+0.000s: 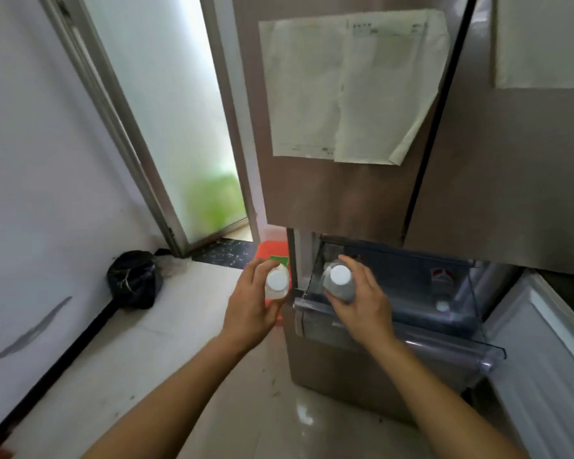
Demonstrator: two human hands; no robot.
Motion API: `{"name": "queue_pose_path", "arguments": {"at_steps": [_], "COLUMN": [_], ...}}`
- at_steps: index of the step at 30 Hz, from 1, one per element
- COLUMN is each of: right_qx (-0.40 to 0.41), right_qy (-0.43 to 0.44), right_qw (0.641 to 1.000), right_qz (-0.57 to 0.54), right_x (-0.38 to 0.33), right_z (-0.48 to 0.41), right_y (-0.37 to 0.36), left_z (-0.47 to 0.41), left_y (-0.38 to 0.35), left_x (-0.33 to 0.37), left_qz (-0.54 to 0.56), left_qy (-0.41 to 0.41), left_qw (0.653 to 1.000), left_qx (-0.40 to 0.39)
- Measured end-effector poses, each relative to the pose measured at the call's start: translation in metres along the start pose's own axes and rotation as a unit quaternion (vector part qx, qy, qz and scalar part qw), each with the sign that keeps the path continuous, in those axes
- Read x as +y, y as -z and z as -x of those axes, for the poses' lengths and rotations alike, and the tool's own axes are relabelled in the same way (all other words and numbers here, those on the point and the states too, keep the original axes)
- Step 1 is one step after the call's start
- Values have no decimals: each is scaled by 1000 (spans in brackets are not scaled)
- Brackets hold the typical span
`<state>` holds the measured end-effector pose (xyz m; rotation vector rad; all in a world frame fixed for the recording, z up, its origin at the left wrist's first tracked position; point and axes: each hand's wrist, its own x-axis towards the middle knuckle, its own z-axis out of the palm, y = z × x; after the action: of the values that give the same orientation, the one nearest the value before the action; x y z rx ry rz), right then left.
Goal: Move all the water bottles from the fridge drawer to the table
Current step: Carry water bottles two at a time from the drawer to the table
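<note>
I hold two clear water bottles with white caps, seen from above. My left hand [249, 306] grips one bottle [276, 280] upright, to the left of the fridge over the floor. My right hand [362, 303] grips the other bottle [340, 278] upright above the left end of the open fridge drawer [444, 346]. Inside the drawer another bottle stands, its white cap [442, 305] showing, and a red-labelled item [441, 274] lies further back. The table is out of view.
The brown fridge doors [345, 193] carry taped paper sheets. A second white drawer [544, 359] stands open at the right. On the floor sit a black bag [135, 279] by the left wall and an orange object [272, 256]. A frosted door [179, 127] stands ahead.
</note>
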<state>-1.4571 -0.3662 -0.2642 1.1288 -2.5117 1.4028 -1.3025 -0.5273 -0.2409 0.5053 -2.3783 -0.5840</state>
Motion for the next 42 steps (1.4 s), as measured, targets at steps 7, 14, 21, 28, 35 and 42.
{"name": "queue_pose_path", "arguments": {"at_steps": [7,14,21,28,35,42], "right_qx": [-54,-111,-265,-381,-446,-487], "right_qy": [62,140,214,298,317,338], "right_qw": [996,983,935,867,819,780], "right_qz": [-20,-45,-100,-118,-174,-202], "right_x": [-115,-270,-431,-553,-650,-750], "right_z": [44,129,223,295,333,334], "right_y": [-84,-222,-366,-495,-616,-726], "left_z": [83,232,377,489,543,548], "left_y": [133,296,446,537,618,707], "left_x": [-69,-175,-247,-298,-380,-456], "left_qz": [-14,-61,-112,-174,-209,-221], "left_qy": [57,156,288,410,492,535], "left_qw": [993,970,915,825,753,711], "left_qx": [106,177,259,349,384,400]}}
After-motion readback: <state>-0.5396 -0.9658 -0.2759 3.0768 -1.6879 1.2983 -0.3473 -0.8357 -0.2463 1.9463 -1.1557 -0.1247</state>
